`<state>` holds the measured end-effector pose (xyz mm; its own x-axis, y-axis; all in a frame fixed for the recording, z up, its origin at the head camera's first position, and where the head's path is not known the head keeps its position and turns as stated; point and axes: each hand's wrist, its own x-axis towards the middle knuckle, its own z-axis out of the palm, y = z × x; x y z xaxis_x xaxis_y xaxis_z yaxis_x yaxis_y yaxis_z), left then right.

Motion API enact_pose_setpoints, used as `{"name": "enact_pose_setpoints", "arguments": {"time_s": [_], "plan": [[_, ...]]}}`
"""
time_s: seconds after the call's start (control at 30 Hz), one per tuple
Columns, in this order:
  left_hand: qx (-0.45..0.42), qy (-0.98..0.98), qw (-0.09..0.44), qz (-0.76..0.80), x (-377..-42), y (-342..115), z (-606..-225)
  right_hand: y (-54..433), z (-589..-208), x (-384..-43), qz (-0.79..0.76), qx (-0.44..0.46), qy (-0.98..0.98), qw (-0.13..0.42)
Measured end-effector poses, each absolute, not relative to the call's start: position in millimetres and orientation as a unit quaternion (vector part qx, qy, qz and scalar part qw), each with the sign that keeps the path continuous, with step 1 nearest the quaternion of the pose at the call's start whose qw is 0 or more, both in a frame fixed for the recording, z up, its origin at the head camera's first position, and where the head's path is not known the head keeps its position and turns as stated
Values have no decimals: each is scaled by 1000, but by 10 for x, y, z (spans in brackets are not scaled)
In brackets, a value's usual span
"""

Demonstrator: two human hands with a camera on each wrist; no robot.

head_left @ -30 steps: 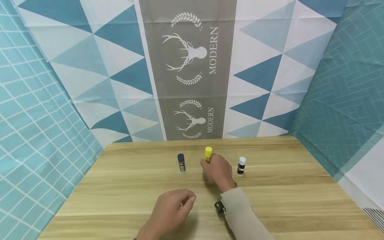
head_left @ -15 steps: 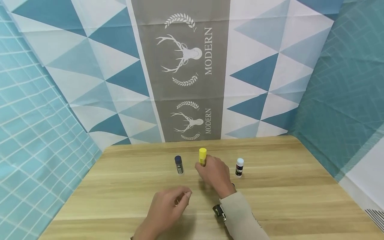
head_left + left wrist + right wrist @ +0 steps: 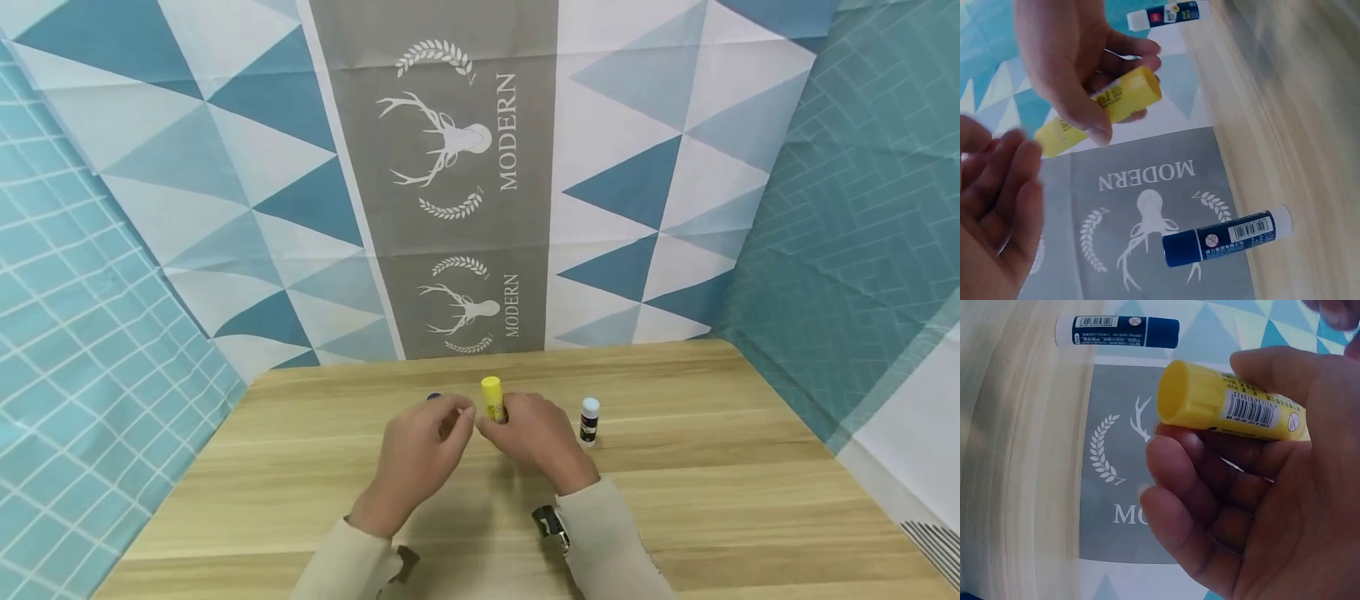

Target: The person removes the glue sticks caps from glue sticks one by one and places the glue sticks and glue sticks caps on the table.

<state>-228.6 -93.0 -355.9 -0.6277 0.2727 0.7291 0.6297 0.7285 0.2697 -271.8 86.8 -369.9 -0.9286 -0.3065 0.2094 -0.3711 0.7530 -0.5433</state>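
Observation:
My right hand (image 3: 534, 432) grips a yellow glue stick (image 3: 492, 398) between thumb and fingers. In the right wrist view the barcode on the yellow glue stick (image 3: 1254, 407) faces up and its wide base end points left. My left hand (image 3: 422, 446) holds nothing; its fingers are loosely bent, with fingertips close to the upper end of the yellow glue stick (image 3: 1125, 100) in the left wrist view. Behind the left hand stands a dark blue glue stick (image 3: 1229, 237), mostly hidden in the head view. Right of the right hand stands a white-capped glue stick (image 3: 589, 421) with a dark label.
All this is on a wooden table (image 3: 675, 517). A patterned cloth (image 3: 480, 208) with deer heads and triangles hangs behind its back edge, and blue tile-patterned cloth (image 3: 82, 333) covers the left side.
My left hand has moved forward, toward the yellow glue stick, and now covers most of the dark blue one. The right hand keeps its grip. The head view has shifted slightly.

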Motion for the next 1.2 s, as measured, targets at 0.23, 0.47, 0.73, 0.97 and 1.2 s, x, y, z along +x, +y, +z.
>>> {"name": "enact_pose_setpoints", "arguments": {"time_s": [0.23,0.47,0.73,0.97,1.2], "plan": [[-161,-914,333,-165,-2465,-963,-3397,842,-3599,-2641,291,238,-924,61],[-167,-922,334,-108,-2492,-990,-3353,824,-3521,-2594,288,286,-912,61],[-195,-923,320,-81,-2486,-934,-3345,843,-3525,-2596,279,295,-911,69],[-236,-906,347,-60,-2502,-902,-3395,830,-3625,-2650,299,326,-895,63],[-264,-881,384,-82,-2473,-888,-3417,807,-3771,-2732,355,364,-860,37]]}}
